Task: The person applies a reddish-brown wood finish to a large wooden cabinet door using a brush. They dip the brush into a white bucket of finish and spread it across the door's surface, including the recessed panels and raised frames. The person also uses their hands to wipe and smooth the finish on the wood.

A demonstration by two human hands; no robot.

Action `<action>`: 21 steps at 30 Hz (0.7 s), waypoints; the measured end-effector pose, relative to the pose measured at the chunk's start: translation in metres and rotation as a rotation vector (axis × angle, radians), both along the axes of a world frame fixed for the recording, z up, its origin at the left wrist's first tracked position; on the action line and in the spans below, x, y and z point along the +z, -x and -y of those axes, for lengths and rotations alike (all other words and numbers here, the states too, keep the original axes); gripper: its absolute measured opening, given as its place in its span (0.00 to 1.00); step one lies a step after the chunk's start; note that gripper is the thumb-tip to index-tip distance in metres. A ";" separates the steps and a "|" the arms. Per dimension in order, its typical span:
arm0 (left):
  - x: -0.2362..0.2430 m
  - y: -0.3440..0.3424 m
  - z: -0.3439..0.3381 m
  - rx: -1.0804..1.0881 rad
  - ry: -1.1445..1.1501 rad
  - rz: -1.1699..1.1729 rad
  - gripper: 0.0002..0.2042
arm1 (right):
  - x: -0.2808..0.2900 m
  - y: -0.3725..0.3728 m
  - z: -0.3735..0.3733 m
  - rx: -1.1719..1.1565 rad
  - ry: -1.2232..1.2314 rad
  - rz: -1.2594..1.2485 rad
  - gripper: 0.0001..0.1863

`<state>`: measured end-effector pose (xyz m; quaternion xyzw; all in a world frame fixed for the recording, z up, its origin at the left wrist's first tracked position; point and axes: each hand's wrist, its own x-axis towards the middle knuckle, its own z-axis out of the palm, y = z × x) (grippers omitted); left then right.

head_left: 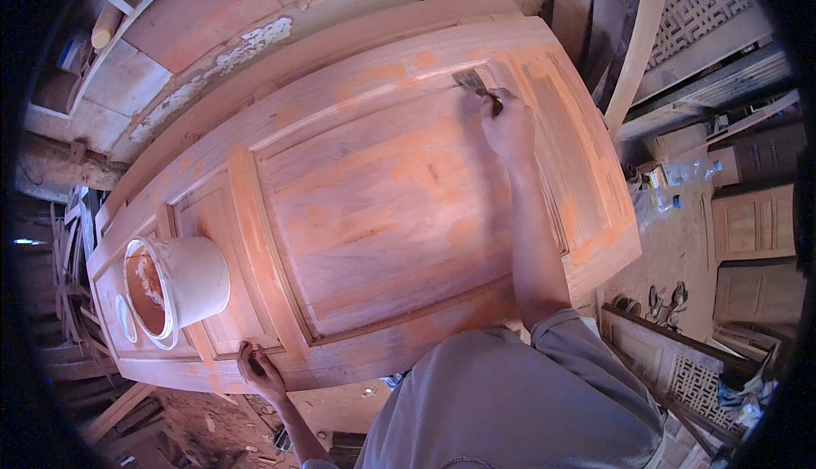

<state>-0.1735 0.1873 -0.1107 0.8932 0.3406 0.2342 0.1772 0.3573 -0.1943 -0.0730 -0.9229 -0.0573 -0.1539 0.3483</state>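
A large wooden panelled door point(382, 188) lies flat before me, with orange filler patches over its panels and frame. My right hand point(507, 125) grips a putty knife point(472, 83), its blade against the molding at the far right corner of the big panel. My left hand point(262, 374) is at the door's near edge on the left, fingers curled together; what they hold, if anything, is hidden. Beyond that hand a white plastic bucket point(200, 282) rests tilted on the door, its mouth facing left, with orange filler smeared inside.
A round white lid point(126, 319) lies beside the bucket's mouth. Wood scraps point(72, 248) are piled at the left. Plastic bottles point(680, 173), sandals point(668, 301) and leaning door panels point(755, 224) stand or lie at the right. A lattice panel point(697, 10) leans at the far right.
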 end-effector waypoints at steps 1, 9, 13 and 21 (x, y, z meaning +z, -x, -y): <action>0.002 0.000 0.000 -0.010 -0.006 -0.015 0.14 | 0.000 0.001 -0.001 -0.006 -0.048 0.009 0.11; -0.011 0.009 -0.005 0.007 0.027 0.053 0.15 | -0.004 0.004 0.009 0.000 0.043 -0.052 0.11; -0.010 0.004 -0.003 -0.008 0.019 0.047 0.15 | 0.001 -0.003 0.007 -0.047 -0.050 -0.037 0.09; -0.004 0.001 -0.001 0.005 0.010 0.015 0.15 | 0.020 0.012 0.029 -0.032 -0.027 -0.075 0.10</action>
